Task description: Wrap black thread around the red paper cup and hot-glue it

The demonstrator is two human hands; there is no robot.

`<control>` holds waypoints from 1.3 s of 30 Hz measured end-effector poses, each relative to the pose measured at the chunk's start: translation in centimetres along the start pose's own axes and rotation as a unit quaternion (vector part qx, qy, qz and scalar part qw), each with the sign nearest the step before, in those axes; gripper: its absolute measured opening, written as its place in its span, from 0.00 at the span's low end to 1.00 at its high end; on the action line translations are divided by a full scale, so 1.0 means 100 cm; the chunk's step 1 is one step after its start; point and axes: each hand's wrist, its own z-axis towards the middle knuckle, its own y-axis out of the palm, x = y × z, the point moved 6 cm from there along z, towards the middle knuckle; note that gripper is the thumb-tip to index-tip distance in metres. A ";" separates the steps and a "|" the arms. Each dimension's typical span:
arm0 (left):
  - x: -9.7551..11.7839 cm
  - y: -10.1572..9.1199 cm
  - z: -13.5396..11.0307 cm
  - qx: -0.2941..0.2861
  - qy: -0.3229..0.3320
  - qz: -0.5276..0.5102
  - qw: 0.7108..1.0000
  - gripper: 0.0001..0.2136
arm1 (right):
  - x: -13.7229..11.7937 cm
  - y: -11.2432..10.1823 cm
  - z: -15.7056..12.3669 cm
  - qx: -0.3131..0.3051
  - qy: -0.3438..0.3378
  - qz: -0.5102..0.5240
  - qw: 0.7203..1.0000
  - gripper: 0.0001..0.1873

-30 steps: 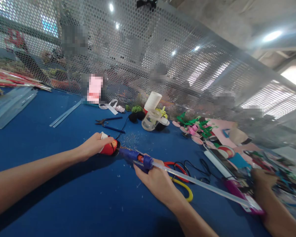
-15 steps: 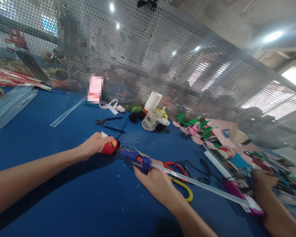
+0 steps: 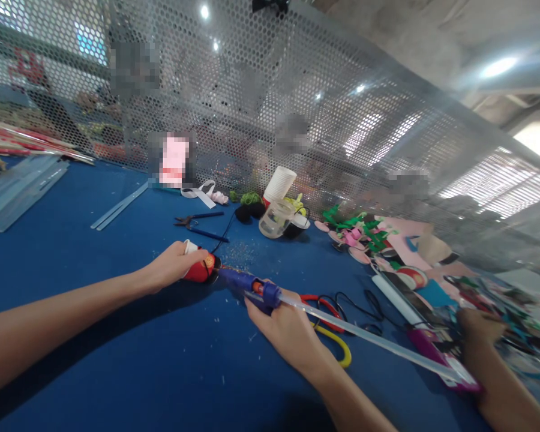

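In front of the clear cup, the left hand clasps the small red piece while the right hand grips the blue glue gun, its nozzle against the piece; best to brace the piece steady, squeeze gently and keep fingertips off the tip.

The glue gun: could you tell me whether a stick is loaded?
Loaded: a long clear glue stick juts from the back of the glue gun in the right hand.
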 end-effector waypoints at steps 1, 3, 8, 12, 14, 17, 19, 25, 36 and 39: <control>0.000 0.000 0.000 0.001 0.000 0.004 1.000 0.14 | -0.001 0.000 0.000 -0.005 -0.005 -0.005 1.000 0.06; 0.000 0.000 0.000 0.002 0.003 0.010 1.000 0.14 | -0.002 -0.001 0.000 -0.011 -0.009 -0.013 1.000 0.07; 0.006 0.001 -0.003 -0.011 0.025 0.029 0.999 0.14 | -0.005 -0.006 0.003 -0.007 0.001 0.009 1.000 0.07; 0.009 0.001 -0.005 -0.008 0.036 0.062 0.997 0.14 | -0.003 -0.009 0.004 -0.005 0.024 0.022 0.999 0.08; 0.011 0.001 -0.006 -0.010 0.047 0.075 0.996 0.14 | -0.001 -0.008 0.004 -0.007 0.036 0.023 0.999 0.08; 0.011 0.001 -0.006 -0.011 0.049 0.083 0.995 0.13 | 0.002 -0.006 0.004 0.003 0.043 0.019 0.999 0.08; 0.010 0.001 -0.006 -0.012 0.047 0.086 0.995 0.13 | 0.005 -0.004 0.004 0.011 0.045 0.015 0.999 0.08; 0.010 0.000 -0.006 -0.011 0.057 0.082 0.995 0.13 | 0.011 0.001 0.000 0.000 0.060 0.034 0.998 0.10; 0.012 0.000 -0.010 -0.004 0.079 0.116 0.990 0.14 | 0.010 0.000 0.006 0.000 0.079 0.031 0.996 0.12; 0.014 0.000 -0.011 -0.002 0.081 0.110 0.991 0.14 | 0.011 0.000 0.006 0.003 0.074 0.034 0.997 0.12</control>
